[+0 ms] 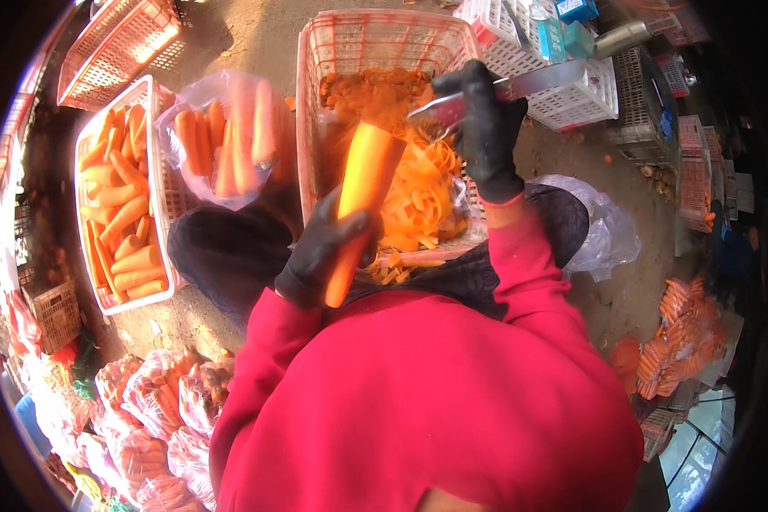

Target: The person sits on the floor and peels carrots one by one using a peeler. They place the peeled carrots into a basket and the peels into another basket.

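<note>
My left hand [329, 246], in a black glove, grips a large peeled carrot [368, 169] by its narrow end. The carrot's broad, flat-cut end tilts up over a red plastic crate [302, 121]. My right hand [489, 128], also gloved, is closed around a metal-bladed tool [440, 110] just right of the carrot. Beyond that hand a broad knife blade [547, 78] runs to a metal handle [622, 40]; I cannot tell whether it belongs to the held tool. Orange carrot peelings [425, 192] and cut pieces [384, 83] fill much of the crate.
To the left stand a white crate of peeled carrots [125, 211] and an open plastic bag of carrots [227, 144]. Bagged carrots [147, 416] are piled at lower left. A white crate [573, 96] holds small boxes. Loose plastic [605, 224] lies by my right knee.
</note>
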The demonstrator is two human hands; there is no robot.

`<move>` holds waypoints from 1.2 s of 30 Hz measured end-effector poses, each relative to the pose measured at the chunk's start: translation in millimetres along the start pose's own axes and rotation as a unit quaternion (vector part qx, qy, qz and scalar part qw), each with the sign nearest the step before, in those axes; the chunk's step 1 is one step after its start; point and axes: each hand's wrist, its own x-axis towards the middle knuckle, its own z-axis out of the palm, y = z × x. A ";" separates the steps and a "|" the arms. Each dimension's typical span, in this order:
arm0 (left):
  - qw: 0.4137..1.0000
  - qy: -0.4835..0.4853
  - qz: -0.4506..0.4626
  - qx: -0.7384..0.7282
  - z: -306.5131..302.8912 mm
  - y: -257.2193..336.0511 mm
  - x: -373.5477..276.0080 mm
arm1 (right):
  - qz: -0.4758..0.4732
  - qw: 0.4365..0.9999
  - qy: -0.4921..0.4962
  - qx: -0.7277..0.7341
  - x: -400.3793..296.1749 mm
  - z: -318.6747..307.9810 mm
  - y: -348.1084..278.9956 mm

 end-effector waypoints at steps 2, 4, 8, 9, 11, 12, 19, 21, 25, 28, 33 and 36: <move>0.999 0.008 0.011 0.049 2.3 5.7 4.4 | -0.064 0.990 -0.121 -0.042 -18.4 -7.0 20.1; 0.998 -0.009 0.015 0.054 -2.5 3.7 -1.1 | 0.009 0.997 -0.008 -0.078 2.4 -4.0 7.8; 0.997 -0.047 0.031 0.052 -3.8 9.0 -4.7 | 0.104 0.983 0.146 -0.042 27.4 -30.6 14.1; 0.997 -0.058 0.044 -0.036 -2.0 10.8 -3.8 | 0.117 0.981 0.148 -0.049 22.1 -28.7 7.8; 0.973 -0.082 0.070 -0.204 2.8 17.7 -2.7 | 0.046 0.987 0.135 -0.069 10.8 -26.4 20.3; 0.943 -0.139 0.070 -0.295 3.8 25.2 -1.8 | 0.067 0.988 0.112 -0.083 5.0 -26.6 15.9; 0.923 0.114 0.255 0.266 -15.3 32.3 24.2 | -0.021 0.985 0.050 -0.166 -14.8 -31.6 8.7; 0.921 0.106 0.232 0.296 -24.3 32.4 25.9 | 0.032 0.990 0.060 -0.126 -15.1 -25.5 -0.2; 0.886 0.153 0.310 0.311 -23.3 8.5 33.1 | 0.018 0.991 0.021 -0.128 -23.9 12.8 -31.7; 0.830 0.185 0.321 0.418 -29.2 4.0 34.0 | -0.053 0.996 -0.052 -0.057 -27.2 36.4 -25.8; 0.813 0.181 0.291 0.470 -32.5 1.6 25.4 | 0.024 0.995 0.092 -0.040 14.4 31.5 18.8; 0.875 0.150 0.310 0.340 -49.5 3.8 17.1 | 0.034 0.981 0.140 -0.131 33.1 0.7 36.4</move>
